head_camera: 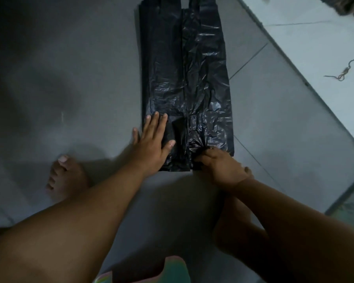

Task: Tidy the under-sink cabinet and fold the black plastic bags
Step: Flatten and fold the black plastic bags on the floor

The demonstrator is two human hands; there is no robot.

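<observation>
**On the floor: bag hem being gathered**

Near the feet, on the grey floor [70, 78], the bag [184, 78] lies flat and long, handles at the far end. L hand [153, 144] presses it, fingers straight, just left of the pinch. R hand [221, 166] is curled on the near hem, bunching film w/ its fingertips. Thin, soft, slick stuff (crinkles, springs back, prob. weightless), so hold at the hem corners and keep a palm on it beyond the pinch while folding.
</observation>
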